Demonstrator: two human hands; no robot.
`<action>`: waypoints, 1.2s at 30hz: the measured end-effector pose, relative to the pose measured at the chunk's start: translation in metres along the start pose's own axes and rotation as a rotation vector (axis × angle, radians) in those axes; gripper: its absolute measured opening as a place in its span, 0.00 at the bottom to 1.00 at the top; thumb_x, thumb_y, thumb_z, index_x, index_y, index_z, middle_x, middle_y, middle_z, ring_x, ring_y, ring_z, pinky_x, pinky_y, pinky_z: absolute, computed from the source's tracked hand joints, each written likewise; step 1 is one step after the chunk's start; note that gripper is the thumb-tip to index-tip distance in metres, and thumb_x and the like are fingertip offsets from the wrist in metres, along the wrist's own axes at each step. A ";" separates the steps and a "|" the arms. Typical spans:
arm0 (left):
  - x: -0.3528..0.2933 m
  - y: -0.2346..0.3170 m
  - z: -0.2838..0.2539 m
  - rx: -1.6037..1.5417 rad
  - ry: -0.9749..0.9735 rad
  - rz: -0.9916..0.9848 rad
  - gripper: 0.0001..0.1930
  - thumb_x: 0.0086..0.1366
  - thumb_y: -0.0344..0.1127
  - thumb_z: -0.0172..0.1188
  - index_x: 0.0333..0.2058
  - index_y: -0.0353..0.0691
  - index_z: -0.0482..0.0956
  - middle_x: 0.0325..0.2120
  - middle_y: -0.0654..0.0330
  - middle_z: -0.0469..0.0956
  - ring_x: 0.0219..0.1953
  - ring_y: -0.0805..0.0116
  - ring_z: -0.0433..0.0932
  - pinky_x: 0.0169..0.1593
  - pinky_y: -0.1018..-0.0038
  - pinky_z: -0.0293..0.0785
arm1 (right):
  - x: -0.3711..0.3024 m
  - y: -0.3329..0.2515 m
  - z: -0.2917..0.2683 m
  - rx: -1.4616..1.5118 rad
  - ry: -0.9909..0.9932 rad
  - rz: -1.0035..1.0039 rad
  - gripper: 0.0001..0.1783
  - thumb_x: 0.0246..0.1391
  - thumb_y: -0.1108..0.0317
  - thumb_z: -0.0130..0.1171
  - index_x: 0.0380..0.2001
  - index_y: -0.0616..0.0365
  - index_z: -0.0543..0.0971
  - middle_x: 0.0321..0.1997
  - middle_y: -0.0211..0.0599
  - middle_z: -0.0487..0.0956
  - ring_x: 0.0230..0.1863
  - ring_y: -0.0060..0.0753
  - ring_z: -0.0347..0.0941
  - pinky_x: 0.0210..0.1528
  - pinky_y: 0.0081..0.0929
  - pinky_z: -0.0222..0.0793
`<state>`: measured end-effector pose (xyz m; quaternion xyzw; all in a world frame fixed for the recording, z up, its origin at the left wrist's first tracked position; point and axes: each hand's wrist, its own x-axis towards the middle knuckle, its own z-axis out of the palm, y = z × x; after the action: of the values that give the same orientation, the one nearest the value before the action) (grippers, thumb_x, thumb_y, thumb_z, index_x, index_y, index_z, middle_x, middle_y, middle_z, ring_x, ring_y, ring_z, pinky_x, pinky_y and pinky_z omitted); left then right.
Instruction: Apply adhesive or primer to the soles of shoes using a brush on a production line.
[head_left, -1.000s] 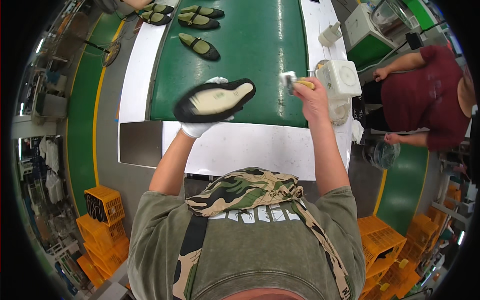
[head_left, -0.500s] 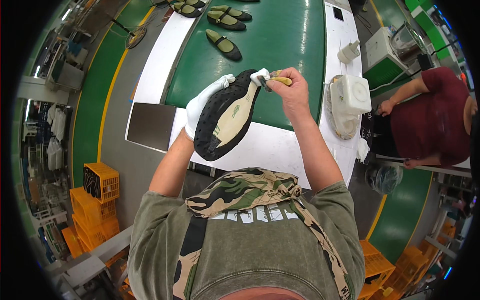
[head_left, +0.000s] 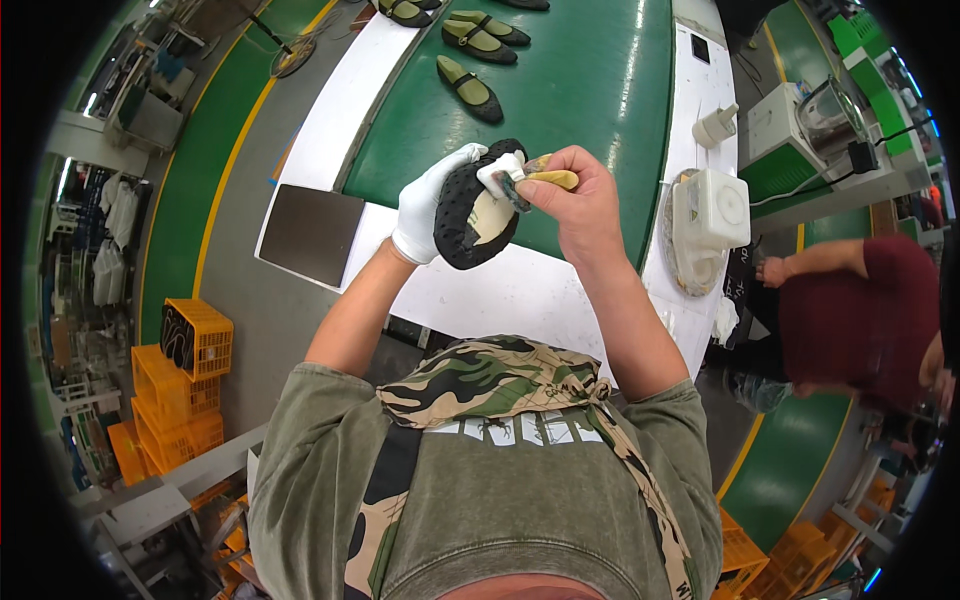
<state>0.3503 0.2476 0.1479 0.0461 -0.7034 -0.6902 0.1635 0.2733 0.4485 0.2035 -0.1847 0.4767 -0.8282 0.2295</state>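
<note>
Green belting [head_left: 590, 110] fills the middle of your white-bordered table [head_left: 470, 285], with strapped shoes [head_left: 470, 90] near its left edge and a white container [head_left: 716, 208] on the right border. You have the black shoe [head_left: 460, 215] raised above the belting's near edge, left of centre, its pale underside [head_left: 488, 218] tipped up toward you. Your gloved left hand [head_left: 425, 210] is wrapped around the shoe's side; your bare right hand [head_left: 590, 200] pinches the yellow handle [head_left: 555, 179] of a small tool between thumb and forefinger. Its white head [head_left: 500, 178] overlaps the underside; whether it is pressing, you cannot tell from here. Brace the shoe firmly so it shouldn't twist, lay the head flat, follow the curve with light, even pressure, and hold your gloved fingertips clear of its path.
</note>
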 end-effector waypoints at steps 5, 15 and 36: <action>-0.003 0.020 0.004 0.452 -0.088 0.391 0.29 0.58 0.25 0.65 0.58 0.30 0.69 0.52 0.55 0.76 0.49 0.68 0.77 0.55 0.73 0.73 | -0.003 -0.013 0.014 -0.060 -0.015 0.005 0.13 0.45 0.80 0.68 0.29 0.57 0.73 0.35 0.33 0.78 0.34 0.21 0.73 0.38 0.21 0.71; 0.006 0.015 0.003 0.534 0.013 0.465 0.32 0.46 0.29 0.75 0.51 0.34 0.75 0.46 0.52 0.80 0.46 0.63 0.81 0.53 0.72 0.77 | 0.015 -0.003 -0.003 -0.161 0.020 0.029 0.11 0.47 0.80 0.67 0.29 0.60 0.73 0.34 0.34 0.78 0.33 0.21 0.72 0.37 0.20 0.70; 0.030 0.003 -0.017 -0.258 -0.586 -0.414 0.37 0.44 0.38 0.75 0.53 0.27 0.73 0.44 0.57 0.80 0.46 0.68 0.78 0.53 0.71 0.73 | 0.083 0.001 -0.019 -0.093 0.097 -0.237 0.12 0.47 0.82 0.66 0.30 0.60 0.72 0.39 0.37 0.76 0.35 0.21 0.72 0.39 0.19 0.72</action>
<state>0.3280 0.2227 0.1558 -0.0327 -0.6035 -0.7754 -0.1830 0.1952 0.4150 0.2006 -0.2101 0.4998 -0.8346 0.0980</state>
